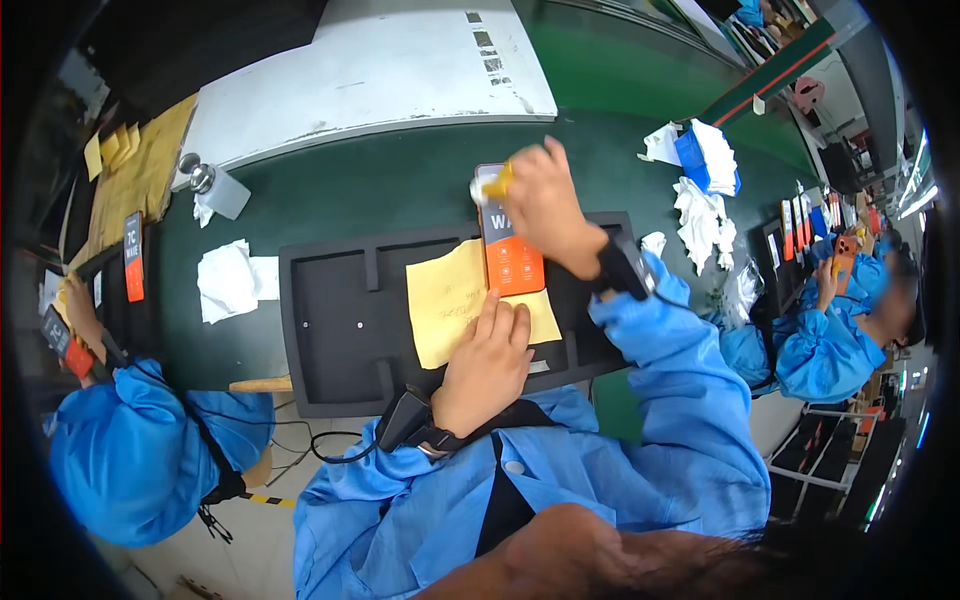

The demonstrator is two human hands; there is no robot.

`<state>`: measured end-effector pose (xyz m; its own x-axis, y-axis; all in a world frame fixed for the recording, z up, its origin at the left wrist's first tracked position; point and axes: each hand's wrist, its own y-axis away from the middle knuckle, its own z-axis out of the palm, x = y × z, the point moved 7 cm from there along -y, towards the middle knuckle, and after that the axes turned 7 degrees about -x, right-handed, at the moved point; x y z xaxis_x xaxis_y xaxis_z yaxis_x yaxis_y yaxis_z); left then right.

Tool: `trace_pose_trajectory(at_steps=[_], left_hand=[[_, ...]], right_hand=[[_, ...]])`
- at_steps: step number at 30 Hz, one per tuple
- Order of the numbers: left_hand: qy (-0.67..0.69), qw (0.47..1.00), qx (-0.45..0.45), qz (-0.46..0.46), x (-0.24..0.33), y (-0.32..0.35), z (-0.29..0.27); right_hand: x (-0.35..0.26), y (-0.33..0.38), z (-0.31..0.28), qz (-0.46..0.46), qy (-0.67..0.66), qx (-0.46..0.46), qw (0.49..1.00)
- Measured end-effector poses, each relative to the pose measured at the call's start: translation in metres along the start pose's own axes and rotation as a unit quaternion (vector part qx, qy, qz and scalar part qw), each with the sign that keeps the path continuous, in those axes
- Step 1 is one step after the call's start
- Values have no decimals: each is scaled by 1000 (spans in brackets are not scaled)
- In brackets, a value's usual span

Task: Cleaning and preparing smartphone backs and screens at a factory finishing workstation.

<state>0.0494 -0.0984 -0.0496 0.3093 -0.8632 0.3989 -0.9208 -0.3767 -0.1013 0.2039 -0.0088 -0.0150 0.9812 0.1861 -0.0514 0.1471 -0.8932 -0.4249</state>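
A phone (515,262) with a dark upper half and an orange lower half lies face up on a yellow sheet of paper (435,315). Handwriting marks the paper, which rests on a black foam tray (330,380). At the phone's lower edge, the outstretched fingers of my left hand (485,370) touch it and the paper. My right hand (550,205) is over the phone's upper end, pinching a small white wipe (477,191) against it. Yellow covers show on the pinching fingertips. Part of the screen is hidden by this hand.
Left of the tray are crumpled white cloths (228,283) and a pump bottle (222,190). More wipes (703,225) and a blue box (706,160) stand right. A white board (370,85) lies behind. Co-workers in blue sit left (130,450) and right (815,345).
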Motion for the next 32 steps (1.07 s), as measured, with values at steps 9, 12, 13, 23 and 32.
trace_pose_trajectory(at_steps=[9,12,13,23,32], left_hand=[[1,1000,-2,5,5,-2,0],[-1,1000,4,0,3,-3,-2],[5,1000,9,-1,1,-2,-2],[-28,1000,-6,8,8,-4,-2],[-10,1000,8,18,8,-10,1]], right_hand=[[3,9,-5,-25,61,-7,998],[7,-8,-7,1,36,17,999],[2,-8,-5,-7,32,8,999],[5,0,-7,-29,51,7,998],[-16,88,48,-62,-113,-50,990]])
